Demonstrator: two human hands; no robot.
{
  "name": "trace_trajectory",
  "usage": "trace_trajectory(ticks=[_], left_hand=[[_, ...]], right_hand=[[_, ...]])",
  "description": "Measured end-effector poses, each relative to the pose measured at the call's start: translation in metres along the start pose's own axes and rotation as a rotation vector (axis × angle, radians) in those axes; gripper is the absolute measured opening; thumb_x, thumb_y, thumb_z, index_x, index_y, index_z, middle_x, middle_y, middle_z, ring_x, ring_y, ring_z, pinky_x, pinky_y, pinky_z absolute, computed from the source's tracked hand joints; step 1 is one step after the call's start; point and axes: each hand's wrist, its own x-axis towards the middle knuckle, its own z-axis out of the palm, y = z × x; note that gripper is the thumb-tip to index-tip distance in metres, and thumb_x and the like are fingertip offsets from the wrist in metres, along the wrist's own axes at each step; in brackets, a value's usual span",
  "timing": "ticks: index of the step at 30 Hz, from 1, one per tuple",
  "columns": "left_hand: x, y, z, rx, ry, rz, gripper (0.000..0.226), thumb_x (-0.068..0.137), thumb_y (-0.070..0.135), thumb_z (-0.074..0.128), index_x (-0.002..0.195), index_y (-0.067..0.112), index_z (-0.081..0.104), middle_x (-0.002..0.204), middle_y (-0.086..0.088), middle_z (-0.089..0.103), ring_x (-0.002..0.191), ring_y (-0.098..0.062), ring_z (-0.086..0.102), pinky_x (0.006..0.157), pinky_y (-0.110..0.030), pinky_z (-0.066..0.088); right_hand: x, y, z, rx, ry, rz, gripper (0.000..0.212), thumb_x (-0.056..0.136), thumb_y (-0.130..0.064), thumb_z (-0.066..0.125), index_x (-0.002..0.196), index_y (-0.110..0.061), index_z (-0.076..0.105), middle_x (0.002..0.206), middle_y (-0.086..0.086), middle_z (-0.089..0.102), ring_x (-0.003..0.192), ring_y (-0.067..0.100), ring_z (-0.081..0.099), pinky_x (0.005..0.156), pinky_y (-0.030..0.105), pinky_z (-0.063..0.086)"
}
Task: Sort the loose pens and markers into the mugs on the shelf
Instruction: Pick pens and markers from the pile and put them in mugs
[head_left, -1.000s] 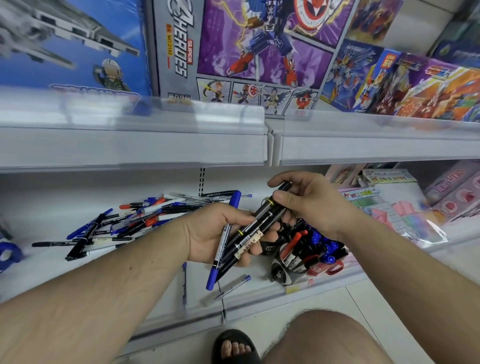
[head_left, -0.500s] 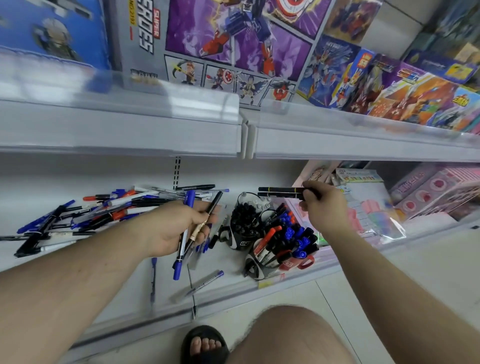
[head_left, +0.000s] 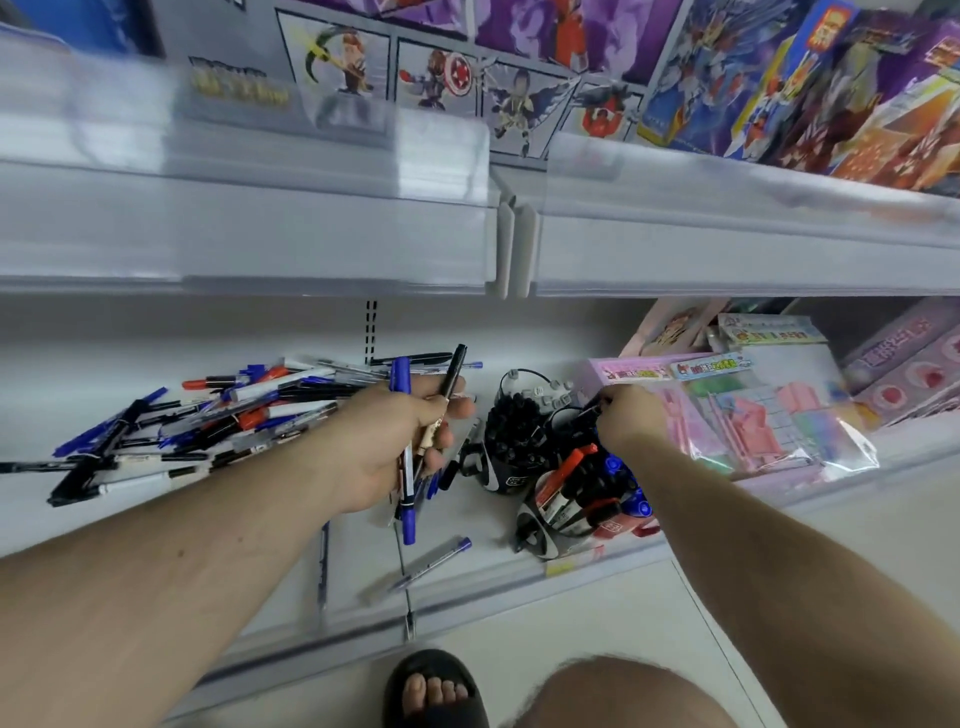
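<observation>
at the left of the frame we are seeing the loose pile of pens and markers (head_left: 208, 421) lying on the white shelf (head_left: 156, 530), blue, red and black ones crossing each other. at centre our left hand (head_left: 400, 441) is curling round a blue marker (head_left: 404, 452) and a thin black pen (head_left: 448, 384), both sticking up past the fingers. below it a clear pen with a blue cap (head_left: 431, 564) is lying near the shelf's front edge. right of centre a black mug (head_left: 511, 441) is standing packed with black caps, and just beside it our right hand (head_left: 631, 418) is pinching a black marker (head_left: 584, 415) over another mug. lower, a tilted mug (head_left: 566, 519) is holding red and blue markers. pink packets (head_left: 753, 415) are lying at the right
</observation>
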Motion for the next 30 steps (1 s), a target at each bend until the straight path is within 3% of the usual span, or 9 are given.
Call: trace_trajectory(ticks=[5,9,13,16,18,20,23,27,30], left_hand=[[0.005,-0.002,-0.004,0.002,-0.048,-0.045,0.031,0.099,-0.001,0.043,0.114,0.009,0.068,0.086,-0.005,0.073,0.054,-0.010,0.047,0.044,-0.020,0.040],[0.005,0.000,-0.005,-0.034,-0.107,-0.075,0.031,0.099,0.000,0.042,0.117,0.006,0.067,0.079,-0.003,0.070,0.057,-0.011,0.046,0.046,-0.021,0.040],[0.006,0.000,-0.003,-0.047,-0.154,-0.075,0.031,0.099,0.000,0.042,0.119,0.004,0.066,0.076,-0.002,0.065,0.056,-0.012,0.046,0.048,-0.022,0.041],[0.007,-0.002,-0.001,0.035,-0.120,-0.077,0.029,0.099,0.004,0.047,0.123,0.006,0.063,0.073,-0.001,0.058,0.055,-0.012,0.045,0.048,-0.023,0.040],[0.008,-0.008,0.000,0.196,-0.046,-0.060,0.025,0.099,0.009,0.052,0.122,0.009,0.063,0.069,0.000,0.051,0.053,-0.011,0.041,0.049,-0.023,0.035],[0.009,-0.015,0.002,0.338,0.001,-0.028,0.018,0.099,0.013,0.054,0.115,0.014,0.061,0.064,0.003,0.041,0.051,-0.011,0.034,0.049,-0.023,0.030],[0.008,-0.020,0.006,0.526,0.016,0.058,0.004,0.098,0.019,0.056,0.098,0.016,0.052,0.061,0.001,0.033,0.053,-0.014,0.028,0.048,-0.026,0.026],[0.004,-0.022,0.015,0.659,-0.019,0.186,0.021,0.091,0.005,0.051,0.089,0.022,0.064,0.064,-0.007,0.040,0.057,-0.017,0.030,0.049,-0.026,0.023],[0.005,-0.025,0.016,0.630,-0.040,0.188,0.020,0.080,0.009,0.063,0.087,0.027,0.066,0.073,-0.013,0.058,0.062,-0.028,0.045,0.052,-0.029,0.031]], right_hand=[[0.010,-0.006,0.038,-0.170,-0.125,0.015,0.030,0.090,-0.007,0.049,0.116,-0.009,0.063,0.109,0.014,0.068,0.102,0.031,0.062,0.080,0.036,0.053],[0.021,-0.004,0.059,-0.243,-0.237,0.015,0.039,0.095,-0.030,0.038,0.128,-0.017,0.053,0.137,0.013,0.052,0.131,0.037,0.034,0.106,0.046,0.028],[0.021,-0.002,0.054,-0.233,-0.232,0.003,0.045,0.098,-0.038,0.030,0.133,-0.022,0.052,0.145,0.010,0.046,0.133,0.038,0.031,0.108,0.049,0.023],[0.007,-0.018,0.030,0.019,0.087,-0.037,0.043,0.095,-0.034,0.037,0.120,-0.013,0.065,0.126,0.016,0.062,0.118,0.037,0.049,0.098,0.040,0.036],[-0.016,-0.041,0.005,0.404,0.192,-0.122,0.031,0.095,-0.024,0.045,0.107,-0.013,0.071,0.103,0.010,0.071,0.093,0.029,0.062,0.075,0.025,0.046],[-0.045,-0.067,-0.020,0.711,0.103,-0.240,0.018,0.094,-0.015,0.055,0.092,-0.021,0.072,0.081,-0.002,0.071,0.073,0.019,0.064,0.060,0.019,0.045],[-0.086,-0.099,-0.045,0.869,-0.116,-0.415,0.019,0.094,-0.022,0.062,0.078,-0.031,0.067,0.062,-0.009,0.063,0.060,0.012,0.059,0.059,0.025,0.046],[-0.110,-0.115,-0.041,0.783,-0.246,-0.513,0.017,0.085,-0.042,0.069,0.087,-0.025,0.065,0.073,-0.004,0.065,0.064,0.008,0.057,0.062,0.023,0.044],[-0.112,-0.108,-0.036,0.773,-0.204,-0.501,0.006,0.091,-0.025,0.068,0.087,-0.026,0.064,0.073,-0.004,0.064,0.060,0.005,0.056,0.060,0.022,0.043]])
